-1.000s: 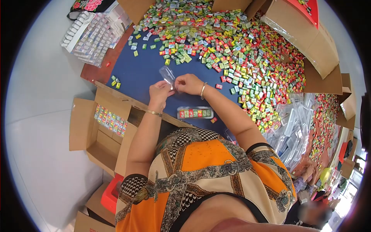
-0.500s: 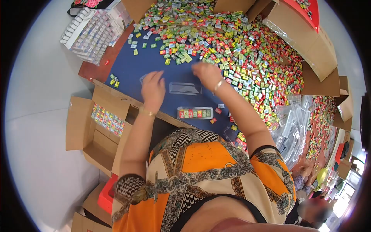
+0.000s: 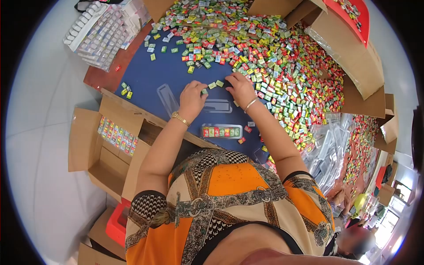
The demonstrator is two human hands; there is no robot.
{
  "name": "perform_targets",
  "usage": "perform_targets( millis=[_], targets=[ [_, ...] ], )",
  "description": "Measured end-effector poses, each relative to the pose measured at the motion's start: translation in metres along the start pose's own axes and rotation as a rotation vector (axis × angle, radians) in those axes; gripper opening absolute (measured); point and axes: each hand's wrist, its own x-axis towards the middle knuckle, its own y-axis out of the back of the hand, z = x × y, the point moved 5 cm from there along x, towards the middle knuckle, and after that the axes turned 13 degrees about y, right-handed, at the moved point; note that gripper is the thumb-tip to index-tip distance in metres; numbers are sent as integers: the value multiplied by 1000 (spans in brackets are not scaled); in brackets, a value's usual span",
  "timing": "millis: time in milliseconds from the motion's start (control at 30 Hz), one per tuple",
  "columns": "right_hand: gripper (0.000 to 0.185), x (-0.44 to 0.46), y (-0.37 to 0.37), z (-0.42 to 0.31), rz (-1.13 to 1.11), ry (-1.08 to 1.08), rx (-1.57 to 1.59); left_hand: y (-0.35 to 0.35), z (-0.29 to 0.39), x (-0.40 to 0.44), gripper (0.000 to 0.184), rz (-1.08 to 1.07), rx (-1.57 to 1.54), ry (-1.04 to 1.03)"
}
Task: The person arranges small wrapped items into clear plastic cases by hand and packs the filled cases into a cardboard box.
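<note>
My left hand (image 3: 193,99) is over the blue table surface, its fingers curled at a small green packet (image 3: 204,91). Two green-yellow packets (image 3: 215,84) lie in a row between my hands. My right hand (image 3: 241,89) is bent at the edge of the packet pile, fingers drawn together; what they hold, if anything, is hidden. Just below the hands lies an empty clear tray (image 3: 217,106). Another clear plastic piece (image 3: 167,100) lies left of my left wrist. Nearer my body, a clear tray filled with red and green packets (image 3: 221,131) rests on the table.
A large pile of colourful packets (image 3: 282,75) spreads across the back and right. Clear plastic trays (image 3: 324,150) are heaped at the right. An open carton (image 3: 110,154) with packed packets stands at the left. White packs (image 3: 99,39) sit at the back left. Another person (image 3: 353,238) is at the lower right.
The clear plastic parts held between my hands a second ago now lie apart on the table. My hands have come closer together, and green packets now sit between them.
</note>
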Motion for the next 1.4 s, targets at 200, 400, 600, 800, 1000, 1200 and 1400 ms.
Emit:
perform_targets(
  millis=[200, 400, 600, 800, 1000, 1200, 1400],
  targets=[
    [24, 10, 1, -10, -110, -160, -3, 2, 8, -5, 33, 41, 37, -30],
    [20, 22, -17, -6, -163, -249, -138, -1, 7, 7, 35, 108, 83, 51],
    [14, 30, -11, -19, -55, -44, -134, 1, 7, -1, 34, 152, 52, 63],
    [14, 34, -35, -25, -177, -41, -132, 2, 4, -5, 36, 154, 20, 64],
    [13, 66, -34, -11, -227, -189, -89, 18, 2, 3, 33, 193, 13, 81],
    [20, 91, -54, 6, -84, -136, -170, 28, -21, 60, 25, 250, 76, -27],
    [21, 62, -39, 2, -268, -187, -41, 41, -31, 27, 24, 152, 114, -7]
  ],
)
